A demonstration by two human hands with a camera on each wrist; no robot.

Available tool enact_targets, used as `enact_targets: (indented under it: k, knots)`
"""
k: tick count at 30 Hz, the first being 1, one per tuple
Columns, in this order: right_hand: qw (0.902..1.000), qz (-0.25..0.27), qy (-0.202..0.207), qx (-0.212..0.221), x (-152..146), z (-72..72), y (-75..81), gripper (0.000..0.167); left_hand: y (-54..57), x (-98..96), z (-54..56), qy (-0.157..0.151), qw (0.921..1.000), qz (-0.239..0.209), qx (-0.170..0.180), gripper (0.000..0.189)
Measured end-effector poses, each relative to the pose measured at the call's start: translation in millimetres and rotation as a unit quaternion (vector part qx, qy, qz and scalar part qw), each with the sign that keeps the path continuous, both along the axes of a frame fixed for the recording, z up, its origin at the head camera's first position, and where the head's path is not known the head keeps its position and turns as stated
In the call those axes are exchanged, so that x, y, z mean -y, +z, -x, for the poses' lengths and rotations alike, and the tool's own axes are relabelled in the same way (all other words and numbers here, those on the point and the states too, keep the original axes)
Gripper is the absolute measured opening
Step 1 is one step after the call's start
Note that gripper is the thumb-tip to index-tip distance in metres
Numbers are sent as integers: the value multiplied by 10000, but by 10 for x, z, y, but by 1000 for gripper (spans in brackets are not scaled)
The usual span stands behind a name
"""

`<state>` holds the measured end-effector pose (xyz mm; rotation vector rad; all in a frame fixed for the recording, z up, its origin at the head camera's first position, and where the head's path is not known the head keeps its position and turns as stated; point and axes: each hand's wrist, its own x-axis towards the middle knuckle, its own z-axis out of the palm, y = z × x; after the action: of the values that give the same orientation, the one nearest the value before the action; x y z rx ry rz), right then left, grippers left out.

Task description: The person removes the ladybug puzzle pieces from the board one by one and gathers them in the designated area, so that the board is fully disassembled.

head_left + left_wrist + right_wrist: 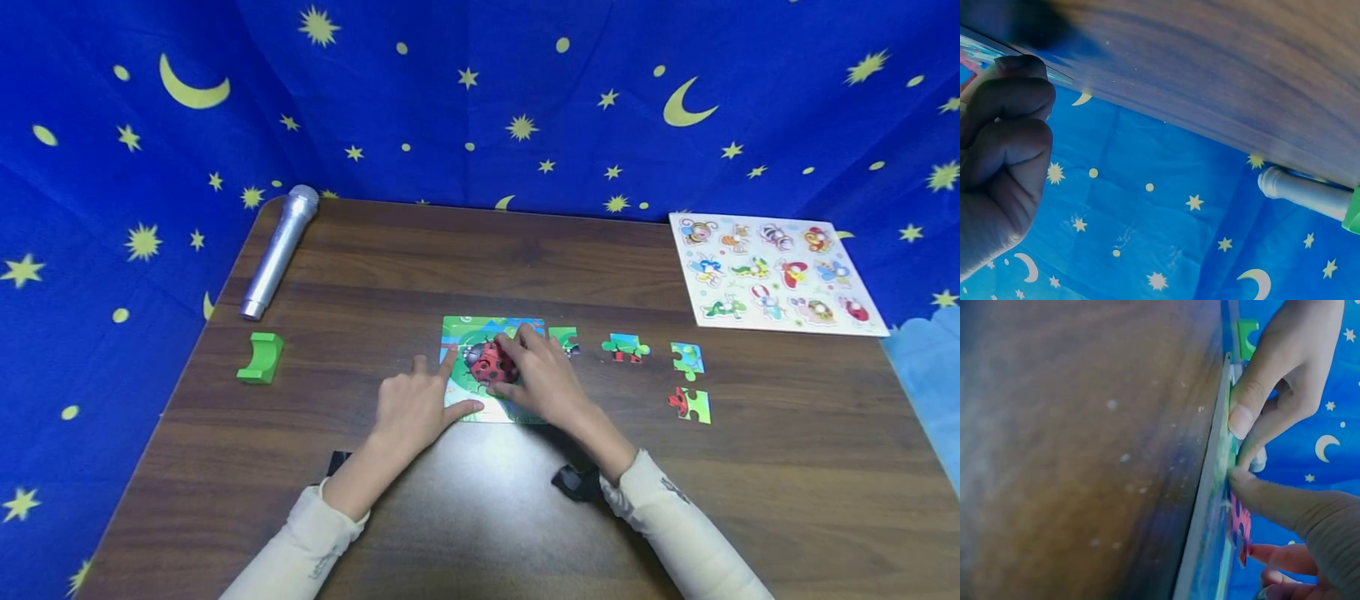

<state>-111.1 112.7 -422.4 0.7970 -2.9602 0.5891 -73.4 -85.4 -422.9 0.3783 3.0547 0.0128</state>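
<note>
A jigsaw board [487,413] with a ladybug picture lies on the table in front of the person. The left hand [411,406] rests at its left side, index finger and thumb stretched onto the board's edge; its other fingers look curled in the left wrist view. Above the board's right half, the right hand [546,375] pinches a red-and-black puzzle piece [1240,522] between thumb and fingers. In the right wrist view that piece stands tilted off the board's surface. The right hand partly covers the board and a green puzzle piece [562,337] beside it.
Several loose puzzle pieces lie to the right, among them a blue-green one [687,358] and a red-green one [693,405]. An insect puzzle board [780,275] is at the back right. A silver microphone [281,250] and a green block [262,358] are at the left.
</note>
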Motion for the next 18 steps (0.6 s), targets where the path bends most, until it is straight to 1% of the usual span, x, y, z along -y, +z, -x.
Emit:
enact_targets:
  k: [2, 7, 10, 13, 18]
  knots:
    - [10000, -2, -47, 43, -14, -4, -13, 69, 7, 0, 3, -23, 10000, 7, 3, 93]
    - [9989, -34, -106, 459, -41, 3, -22, 73, 17, -1, 6, -70, 9999, -24, 68, 93]
    - [9988, -33, -28, 480, -47, 7, -24, 72, 16, 2, 6, -71, 9999, -63, 102, 93]
    - [9991, -35, 87, 402, -48, 14, -19, 70, 12, 6, 5, -67, 9999, -86, 114, 93]
    - [9987, -200, 230, 400, -79, 26, 14, 70, 1, 15, 4, -76, 9998, -132, 113, 93]
